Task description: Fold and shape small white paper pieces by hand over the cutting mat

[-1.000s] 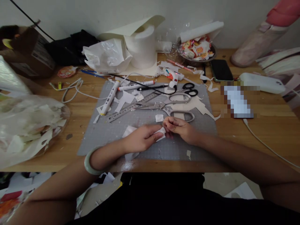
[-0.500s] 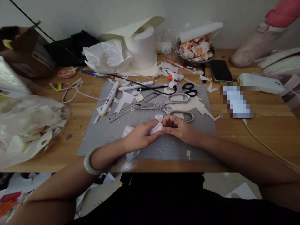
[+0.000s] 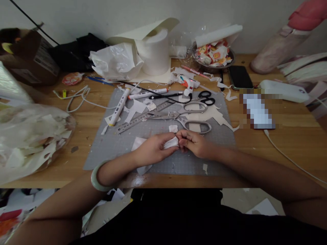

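Left hand (image 3: 150,149) and right hand (image 3: 194,143) are meeting fingertip to fingertip, pinching a paper scrap (image 3: 170,143); a bowl (image 3: 230,58) is holding wrappers (image 3: 213,52).

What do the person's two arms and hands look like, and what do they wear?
Both forearms are bare, with no sleeves, gloves or watch showing. The left hand has a smooth, pale green bangle around its wrist. The right hand wears nothing at the wrist; whether any finger carries a ring cannot be told.

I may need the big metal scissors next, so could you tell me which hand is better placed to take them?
Probably the right hand: the scissors lie just beyond it, handles on its side.
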`<state>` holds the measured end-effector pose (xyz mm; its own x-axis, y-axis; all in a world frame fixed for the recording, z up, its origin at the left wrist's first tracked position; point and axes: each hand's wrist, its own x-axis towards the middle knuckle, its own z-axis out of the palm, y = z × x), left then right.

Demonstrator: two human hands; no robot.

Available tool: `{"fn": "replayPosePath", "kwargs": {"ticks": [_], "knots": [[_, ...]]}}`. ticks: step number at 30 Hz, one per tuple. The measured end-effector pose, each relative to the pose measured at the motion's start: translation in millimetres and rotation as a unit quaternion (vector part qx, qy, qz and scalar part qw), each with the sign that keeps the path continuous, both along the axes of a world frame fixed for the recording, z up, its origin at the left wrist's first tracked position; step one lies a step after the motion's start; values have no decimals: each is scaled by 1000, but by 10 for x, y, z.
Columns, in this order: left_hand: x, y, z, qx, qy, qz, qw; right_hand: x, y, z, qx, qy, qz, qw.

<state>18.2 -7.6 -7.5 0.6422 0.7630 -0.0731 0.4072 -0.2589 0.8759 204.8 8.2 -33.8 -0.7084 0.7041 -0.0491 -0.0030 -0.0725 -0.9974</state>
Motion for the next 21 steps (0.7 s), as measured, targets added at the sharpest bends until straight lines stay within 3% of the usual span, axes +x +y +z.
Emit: {"fn": "replayPosePath", "kwargs": {"ticks": [6, 13, 21], "knots": [[6, -1, 0, 10, 16, 13, 1000, 21, 67, 14, -105, 62, -47, 991], [17, -11, 13, 21, 35, 27, 999, -6, 6, 93, -61, 9, -7, 998], [14, -6, 2, 13, 26, 19, 999, -1, 0, 55, -25, -34, 7, 999]]}}
